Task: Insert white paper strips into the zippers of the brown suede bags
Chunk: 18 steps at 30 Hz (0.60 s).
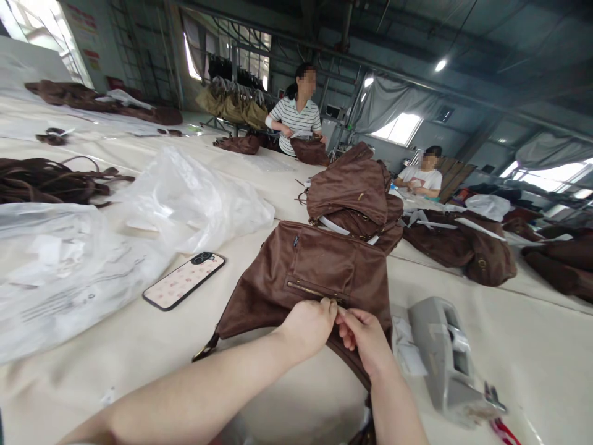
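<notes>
A dark brown bag lies flat on the pale table in front of me, with a brass zipper across its front pocket. Both of my hands meet at the zipper's right end. My left hand is closed, knuckles up, with its fingertips pinched together over the bag. Right beside it, my right hand pinches with thumb and forefinger. A small pale bit shows between the two hands, too small to name. A strap end with a metal clasp hangs from the bag's left corner.
More brown bags are piled behind this one. A grey tape dispenser stands right, near red-handled cutters. To the left are a phone, clear plastic bags and brown straps. Two people work across the table.
</notes>
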Each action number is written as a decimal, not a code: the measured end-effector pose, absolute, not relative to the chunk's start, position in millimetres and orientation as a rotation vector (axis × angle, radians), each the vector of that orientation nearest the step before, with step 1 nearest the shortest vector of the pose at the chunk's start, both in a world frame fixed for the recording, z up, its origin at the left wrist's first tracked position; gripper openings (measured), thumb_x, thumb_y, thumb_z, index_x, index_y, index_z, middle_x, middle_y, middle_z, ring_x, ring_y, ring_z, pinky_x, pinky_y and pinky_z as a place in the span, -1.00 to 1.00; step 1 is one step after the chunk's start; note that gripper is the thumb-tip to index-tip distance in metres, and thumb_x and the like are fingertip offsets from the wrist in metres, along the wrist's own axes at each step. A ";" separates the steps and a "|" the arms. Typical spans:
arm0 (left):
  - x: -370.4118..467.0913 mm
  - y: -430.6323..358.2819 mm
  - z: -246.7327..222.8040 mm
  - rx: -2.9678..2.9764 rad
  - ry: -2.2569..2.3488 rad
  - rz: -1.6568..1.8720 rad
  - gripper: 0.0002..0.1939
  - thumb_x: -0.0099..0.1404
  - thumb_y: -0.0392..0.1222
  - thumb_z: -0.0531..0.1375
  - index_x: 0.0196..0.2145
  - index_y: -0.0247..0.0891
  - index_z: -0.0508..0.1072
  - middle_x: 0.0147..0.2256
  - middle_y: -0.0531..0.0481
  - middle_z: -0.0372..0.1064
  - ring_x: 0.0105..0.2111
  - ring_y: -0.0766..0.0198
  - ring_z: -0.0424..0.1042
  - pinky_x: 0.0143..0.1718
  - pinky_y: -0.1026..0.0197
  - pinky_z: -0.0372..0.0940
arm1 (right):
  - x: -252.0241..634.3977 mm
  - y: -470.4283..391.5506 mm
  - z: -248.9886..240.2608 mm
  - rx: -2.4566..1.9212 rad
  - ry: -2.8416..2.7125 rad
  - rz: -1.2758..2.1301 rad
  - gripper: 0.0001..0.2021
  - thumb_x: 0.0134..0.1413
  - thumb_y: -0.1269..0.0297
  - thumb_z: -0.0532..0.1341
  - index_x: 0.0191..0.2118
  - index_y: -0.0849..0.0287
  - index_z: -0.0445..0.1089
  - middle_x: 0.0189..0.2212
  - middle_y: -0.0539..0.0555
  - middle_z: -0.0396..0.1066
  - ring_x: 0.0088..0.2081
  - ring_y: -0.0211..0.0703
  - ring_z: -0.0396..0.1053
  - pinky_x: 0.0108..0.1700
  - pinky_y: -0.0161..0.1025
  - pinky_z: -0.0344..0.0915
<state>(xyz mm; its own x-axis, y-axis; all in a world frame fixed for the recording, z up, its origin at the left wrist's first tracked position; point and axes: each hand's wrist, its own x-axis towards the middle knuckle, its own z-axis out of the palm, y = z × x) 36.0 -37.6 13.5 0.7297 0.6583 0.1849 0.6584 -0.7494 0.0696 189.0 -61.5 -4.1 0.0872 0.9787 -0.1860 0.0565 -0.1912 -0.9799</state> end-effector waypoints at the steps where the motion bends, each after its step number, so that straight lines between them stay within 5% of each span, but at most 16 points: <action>1: 35.9 -37.7 14.0 -2.940 -1.098 -0.316 -0.74 0.25 -0.38 -0.02 -0.09 -0.39 0.28 -0.23 -0.17 0.31 -0.32 0.14 0.41 -0.36 0.14 0.33 | 189.9 -61.5 -5.2 -1.422 -1.089 1.255 -0.60 -0.11 -0.07 0.28 -0.50 0.25 0.37 -0.72 -0.06 0.27 -0.74 -0.42 0.14 -0.72 -0.45 -0.04; 12: 38.3 -39.4 13.3 -2.932 -1.119 -0.226 -0.67 0.24 -0.39 -0.04 -0.04 -0.43 0.25 -0.17 -0.23 0.28 -0.25 0.13 0.37 -0.31 0.15 0.33 | 185.7 -61.2 -0.1 -1.505 -1.011 1.305 -0.49 -0.10 -0.20 0.19 -0.49 0.28 0.36 -0.73 0.00 0.30 -0.76 -0.37 0.18 -0.75 -0.44 -0.03; 18: 38.9 -39.5 9.6 -2.933 -1.119 -0.296 -0.68 0.23 -0.40 -0.03 -0.05 -0.41 0.26 -0.13 -0.25 0.28 -0.20 0.11 0.37 -0.26 0.13 0.33 | 188.5 -59.5 -5.9 -1.448 -1.096 1.252 -0.58 -0.14 -0.10 0.27 -0.51 0.23 0.34 -0.71 -0.07 0.26 -0.73 -0.40 0.15 -0.71 -0.43 -0.01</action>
